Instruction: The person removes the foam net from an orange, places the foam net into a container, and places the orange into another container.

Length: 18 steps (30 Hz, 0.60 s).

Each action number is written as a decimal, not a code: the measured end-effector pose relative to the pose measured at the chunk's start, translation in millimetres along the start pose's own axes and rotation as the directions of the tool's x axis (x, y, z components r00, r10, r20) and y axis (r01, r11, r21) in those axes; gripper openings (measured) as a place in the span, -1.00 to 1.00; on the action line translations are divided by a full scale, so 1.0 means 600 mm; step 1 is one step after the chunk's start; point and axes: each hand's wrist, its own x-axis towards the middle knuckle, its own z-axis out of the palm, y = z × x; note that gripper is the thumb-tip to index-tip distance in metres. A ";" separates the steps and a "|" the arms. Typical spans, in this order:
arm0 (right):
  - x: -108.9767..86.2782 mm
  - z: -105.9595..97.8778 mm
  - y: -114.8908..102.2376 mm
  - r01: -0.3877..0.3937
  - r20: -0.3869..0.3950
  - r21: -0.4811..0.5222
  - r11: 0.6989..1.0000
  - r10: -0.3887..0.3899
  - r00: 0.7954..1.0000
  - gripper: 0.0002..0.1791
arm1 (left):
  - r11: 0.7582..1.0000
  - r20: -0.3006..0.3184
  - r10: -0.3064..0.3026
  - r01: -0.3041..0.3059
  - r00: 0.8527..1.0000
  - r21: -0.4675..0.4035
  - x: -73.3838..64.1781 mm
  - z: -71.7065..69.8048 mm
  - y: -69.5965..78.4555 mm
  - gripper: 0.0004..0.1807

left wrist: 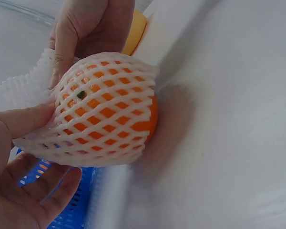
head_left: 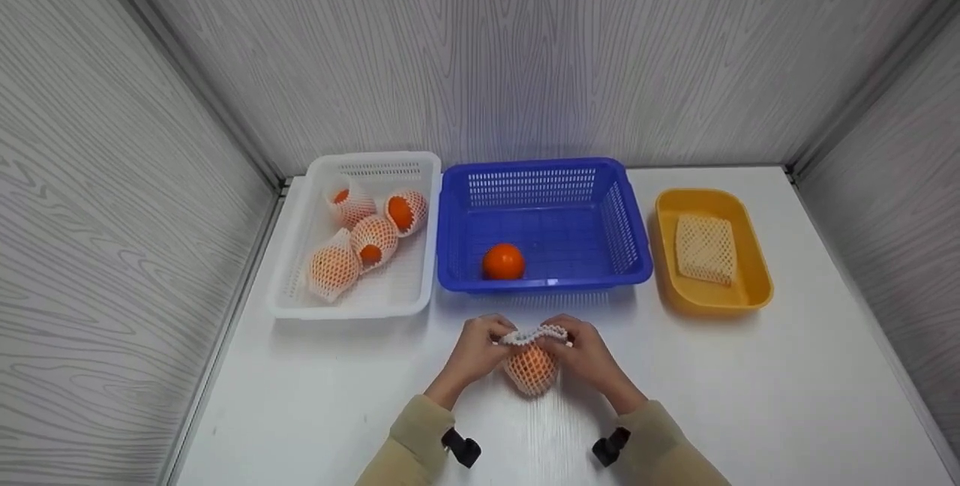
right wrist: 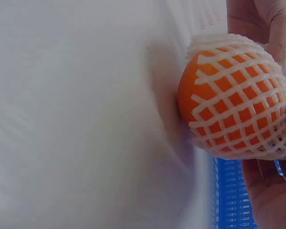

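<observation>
An orange (left wrist: 105, 107) sits inside a white foam net sleeve (head_left: 534, 375) just above or on the white table, in front of the blue basket. My left hand (head_left: 480, 347) pinches the sleeve's upper rim on the left, thumb on the near side. Opposite it, my right hand (head_left: 585, 355) pinches the same rim on the right. The sleeve's top edge is bunched between both hands. In the left wrist view a green stem spot shows through the mesh, and bare orange peel shows at the sleeve's lower end, as it does in the right wrist view.
A blue basket (head_left: 545, 283) behind the hands holds one bare orange (head_left: 503, 262). To its left, a white basket (head_left: 352, 312) contains several netted oranges (head_left: 334, 268). On the right, a yellow tray (head_left: 757, 276) holds flat foam net sleeves (head_left: 705, 249). Grey wood-grain walls (head_left: 525, 51) enclose the table.
</observation>
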 end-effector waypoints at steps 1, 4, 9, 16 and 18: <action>-0.001 -0.002 0.001 -0.007 0.014 0.015 1.000 0.007 1.000 -0.79 | 1.000 -0.020 0.012 -0.012 1.000 0.005 0.000 0.000 0.000 -0.95; -0.004 -0.009 0.005 -0.042 0.054 0.050 0.998 0.040 0.998 -0.66 | 0.999 -0.060 0.034 -0.033 0.998 0.016 -0.002 0.002 0.000 -0.87; -0.009 -0.019 0.010 -0.079 0.102 0.054 0.995 0.073 0.992 -0.67 | 1.000 -0.082 0.027 -0.026 0.996 0.017 -0.006 0.003 -0.003 -0.78; -0.002 -0.010 0.029 -0.011 0.002 -0.019 1.000 0.011 1.000 -0.90 | 0.999 -0.044 0.034 -0.034 0.998 -0.005 -0.004 0.006 -0.003 -0.86; 0.000 -0.005 0.044 -0.015 -0.038 -0.040 0.999 0.013 0.999 -0.92 | 1.000 -0.018 0.017 -0.017 1.000 -0.007 -0.005 0.006 -0.003 -0.92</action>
